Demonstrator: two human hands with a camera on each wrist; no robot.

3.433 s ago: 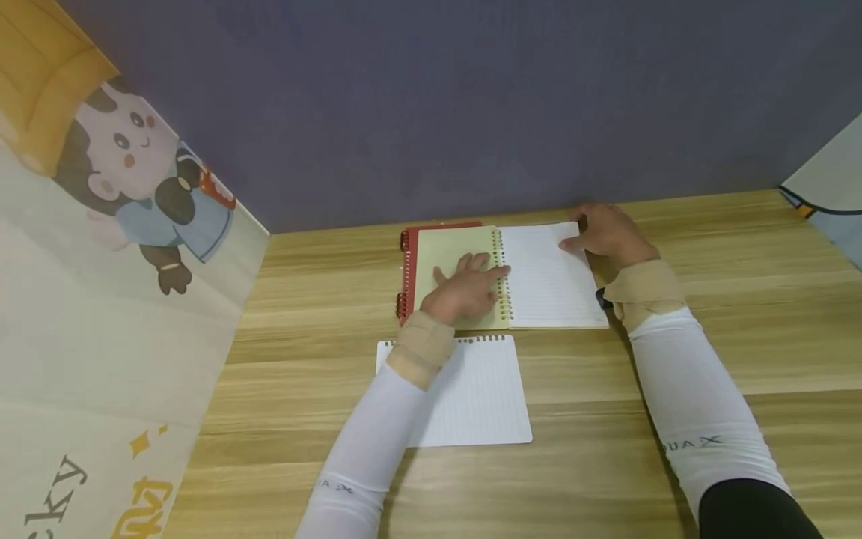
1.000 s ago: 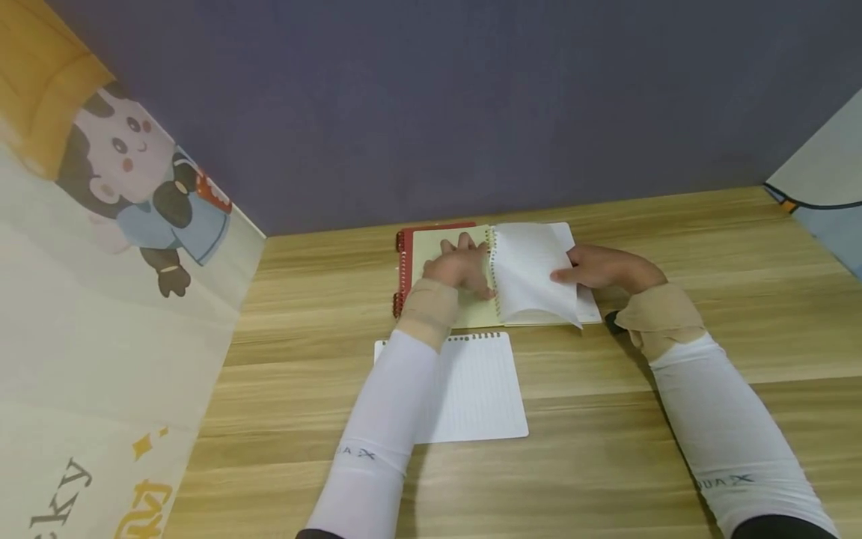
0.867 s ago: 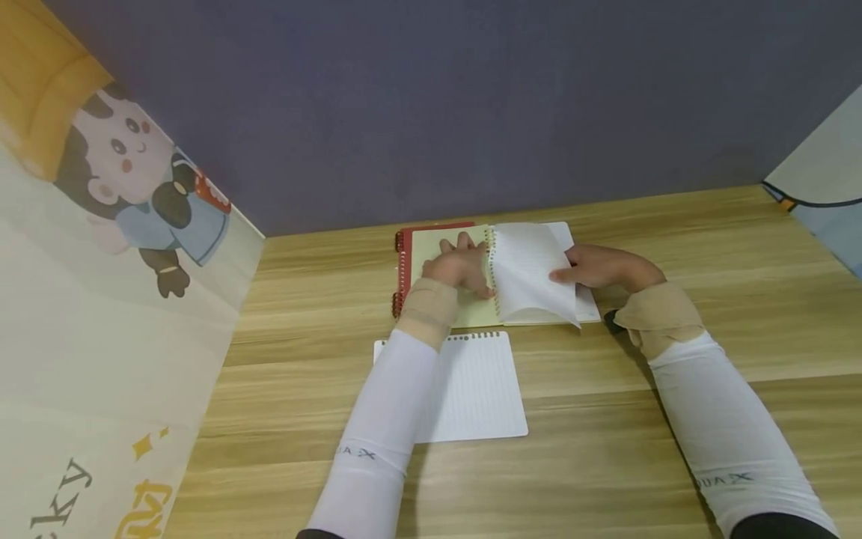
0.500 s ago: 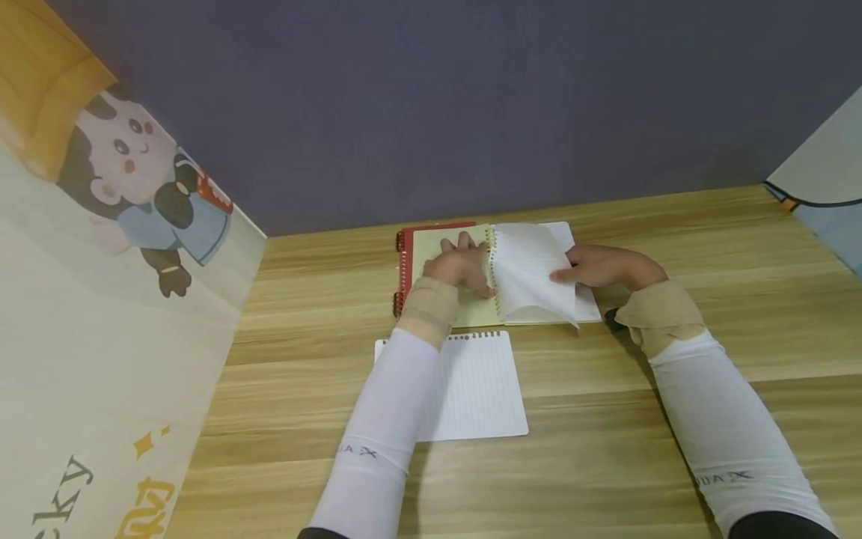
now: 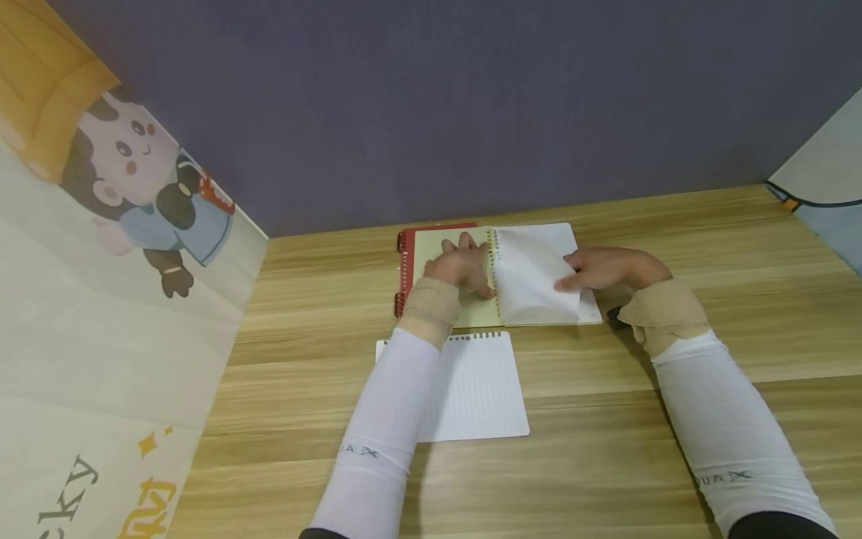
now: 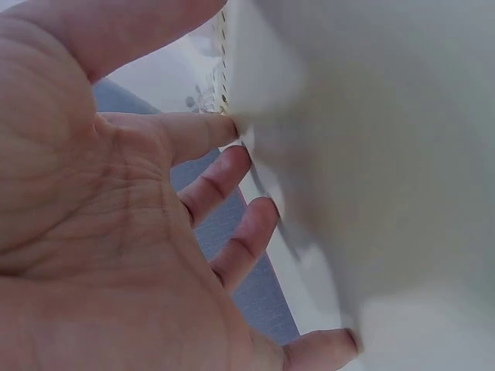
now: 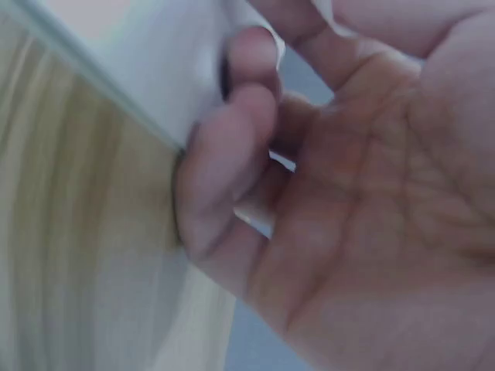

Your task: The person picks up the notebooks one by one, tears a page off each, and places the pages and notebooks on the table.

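A spiral notebook (image 5: 424, 251) lies spread flat, pale yellow page on the left, white lined pages on the right. My left hand (image 5: 461, 268) rests on the yellow page beside the coil, fingers spread; in the left wrist view its fingertips (image 6: 259, 216) touch the paper. At the notebook's right side, my right hand (image 5: 609, 268) pinches the outer edge of a white sheet (image 5: 528, 281) between thumb and fingers. That sheet bows upward, and the white page (image 5: 555, 238) under it shows at the top. The right wrist view is blurred, with several fingers (image 7: 224, 147) curled.
A red spiral notebook (image 5: 406, 262) shows under the open one's left edge. Nearer me lies a loose lined sheet (image 5: 478, 389) with a holed top edge, partly under my left forearm. A dark grey panel (image 5: 431, 112) rises behind the wooden table (image 5: 606, 464).
My right hand has gone from the page's upper right corner to its right edge, lifting a sheet. Just now the sheet's upper edge has shifted down. The left hand has drawn slightly left.
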